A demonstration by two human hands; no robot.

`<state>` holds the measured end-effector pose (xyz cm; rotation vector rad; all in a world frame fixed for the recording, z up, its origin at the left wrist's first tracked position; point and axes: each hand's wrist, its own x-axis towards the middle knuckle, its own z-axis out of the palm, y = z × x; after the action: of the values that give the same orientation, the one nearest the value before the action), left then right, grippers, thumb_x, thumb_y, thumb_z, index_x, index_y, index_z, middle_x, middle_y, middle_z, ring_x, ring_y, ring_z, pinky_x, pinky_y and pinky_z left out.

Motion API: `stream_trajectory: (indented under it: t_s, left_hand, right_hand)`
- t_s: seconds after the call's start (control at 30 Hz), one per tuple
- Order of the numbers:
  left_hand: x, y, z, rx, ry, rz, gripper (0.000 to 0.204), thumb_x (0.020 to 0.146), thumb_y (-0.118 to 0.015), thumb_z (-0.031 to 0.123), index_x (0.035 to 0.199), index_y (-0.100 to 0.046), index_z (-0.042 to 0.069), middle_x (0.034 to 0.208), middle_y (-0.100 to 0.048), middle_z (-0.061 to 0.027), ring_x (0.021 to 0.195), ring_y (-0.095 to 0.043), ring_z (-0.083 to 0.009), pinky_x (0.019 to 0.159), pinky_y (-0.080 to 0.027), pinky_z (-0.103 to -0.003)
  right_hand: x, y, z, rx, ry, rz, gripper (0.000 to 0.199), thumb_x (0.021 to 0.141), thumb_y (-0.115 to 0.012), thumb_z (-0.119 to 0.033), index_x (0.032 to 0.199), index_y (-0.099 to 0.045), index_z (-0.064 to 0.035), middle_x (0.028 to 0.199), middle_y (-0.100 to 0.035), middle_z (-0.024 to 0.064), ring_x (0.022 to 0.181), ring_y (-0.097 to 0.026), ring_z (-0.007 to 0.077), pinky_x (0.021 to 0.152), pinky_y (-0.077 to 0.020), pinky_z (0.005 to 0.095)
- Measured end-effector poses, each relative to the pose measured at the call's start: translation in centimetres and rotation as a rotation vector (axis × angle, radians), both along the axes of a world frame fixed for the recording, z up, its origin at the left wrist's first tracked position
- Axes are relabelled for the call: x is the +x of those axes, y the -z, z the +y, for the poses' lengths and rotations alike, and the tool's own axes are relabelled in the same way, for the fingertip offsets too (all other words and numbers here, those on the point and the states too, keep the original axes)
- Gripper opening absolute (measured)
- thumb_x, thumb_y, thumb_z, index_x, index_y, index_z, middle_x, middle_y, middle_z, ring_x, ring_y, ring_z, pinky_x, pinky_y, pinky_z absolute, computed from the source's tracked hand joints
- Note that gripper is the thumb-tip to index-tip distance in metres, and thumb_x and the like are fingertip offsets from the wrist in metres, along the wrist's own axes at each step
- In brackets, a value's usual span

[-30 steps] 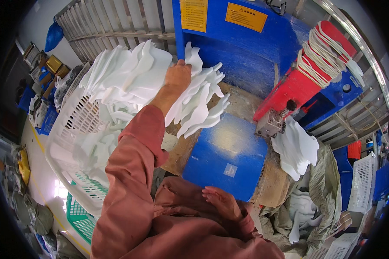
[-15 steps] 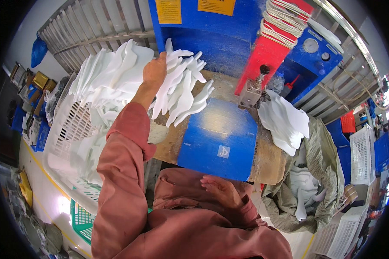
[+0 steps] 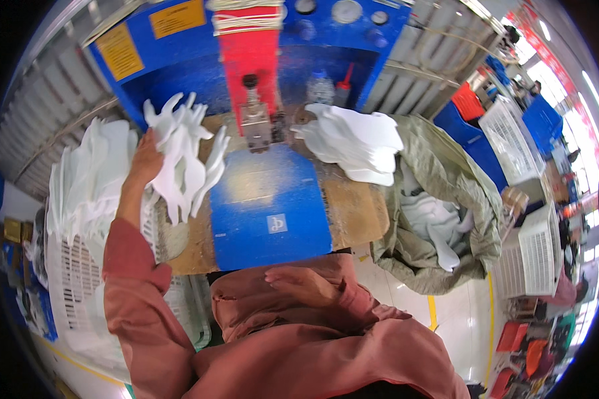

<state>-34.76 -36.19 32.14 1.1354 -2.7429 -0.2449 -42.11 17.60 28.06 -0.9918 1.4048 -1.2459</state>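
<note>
My left hand [image 3: 146, 159] is at the left side of a loose pile of white, wavy-edged flat pieces [image 3: 180, 159] on the worktable. It touches the pile, but its fingers are partly hidden and blurred, so its grip does not show. Over my lap, my right hand [image 3: 305, 284] is open and holds nothing, fingers stretched out. Between the hands and the machine lies a blue board [image 3: 269, 219] with a worn pale patch. Another stack of white pieces [image 3: 353, 143] lies to the board's right.
A white basket [image 3: 73, 286] full of upright white pieces [image 3: 90, 173] stands at the left. Behind the board rises a blue machine [image 3: 180, 73] with a red arm [image 3: 249, 60] and metal head [image 3: 255, 126]. At the right, a green-grey sack [image 3: 393, 246] holds more white pieces.
The view has turned to the right, so the scene sits further left. My left hand stays at the pile's left side; my right hand remains over my lap.
</note>
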Motion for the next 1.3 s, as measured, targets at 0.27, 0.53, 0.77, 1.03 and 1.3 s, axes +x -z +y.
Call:
stream_trajectory:
  t_s: [0.27, 0.53, 0.77, 1.03, 1.3]
  left_hand:
    - [1.4, -2.8, 0.8, 0.039, -0.014, 0.141, 0.084, 0.085, -0.051, -0.005, 0.165, -0.026, 0.003, 0.167, -0.034, -0.0246, 0.154, -0.036, -0.0393, 0.127, -0.030, -0.041]
    - [4.4, -8.1, 8.1, 0.025, 0.162, 0.363, 0.067, 0.097, -0.061, 0.006, 0.160, -0.039, 0.001, 0.162, -0.043, -0.0212, 0.150, -0.042, -0.0351, 0.125, -0.030, -0.040]
    - [10.2, -3.0, 26.4, 0.644, 0.339, 0.526, 0.035, 0.107, -0.059, 0.015, 0.139, -0.063, 0.001, 0.134, -0.068, -0.0095, 0.125, -0.060, -0.0188, 0.109, -0.044, -0.032]
    - [24.1, 16.8, 39.6, 0.592, -0.453, 0.204, 0.039, 0.108, -0.058, 0.033, 0.122, -0.067, -0.002, 0.105, -0.068, -0.0202, 0.097, -0.066, -0.0349, 0.086, -0.051, -0.048]
    - [19.7, 22.6, 43.2, 0.739, -0.629, 0.141, 0.028, 0.105, -0.059, 0.025, 0.098, -0.059, -0.002, 0.079, -0.054, -0.0135, 0.068, -0.049, -0.0294, 0.064, -0.043, -0.047]
  right_hand:
    - [0.4, -1.2, 0.8, -0.068, 0.112, 0.141, 0.029, 0.105, -0.066, -0.022, 0.125, -0.069, -0.0014, 0.120, -0.073, 0.0143, 0.111, -0.068, 0.0240, 0.097, -0.0550, 0.0359]
    - [-2.3, -2.5, 5.0, -0.008, 0.305, 0.201, 0.014, 0.099, -0.070, -0.018, 0.106, -0.072, -0.0052, 0.099, -0.075, 0.0094, 0.091, -0.070, 0.0202, 0.082, -0.0561, 0.0321]
    - [-8.4, 8.2, 17.2, 0.165, 0.975, 0.145, 0.032, 0.100, -0.066, -0.028, 0.094, -0.072, 0.0025, 0.076, -0.072, 0.0095, 0.069, -0.067, 0.0179, 0.064, -0.0541, 0.0330]
    - [-3.2, 28.6, 28.3, 0.857, 0.702, -0.097, 0.034, 0.101, -0.059, -0.029, 0.091, -0.071, 0.0012, 0.078, -0.070, 0.0104, 0.067, -0.065, 0.0209, 0.064, -0.0525, 0.0413]
    - [-3.7, 27.6, 27.9, 0.907, 0.703, -0.250, 0.032, 0.101, -0.060, -0.027, 0.092, -0.072, 0.0011, 0.080, -0.071, 0.0102, 0.069, -0.066, 0.0209, 0.066, -0.0531, 0.0415]
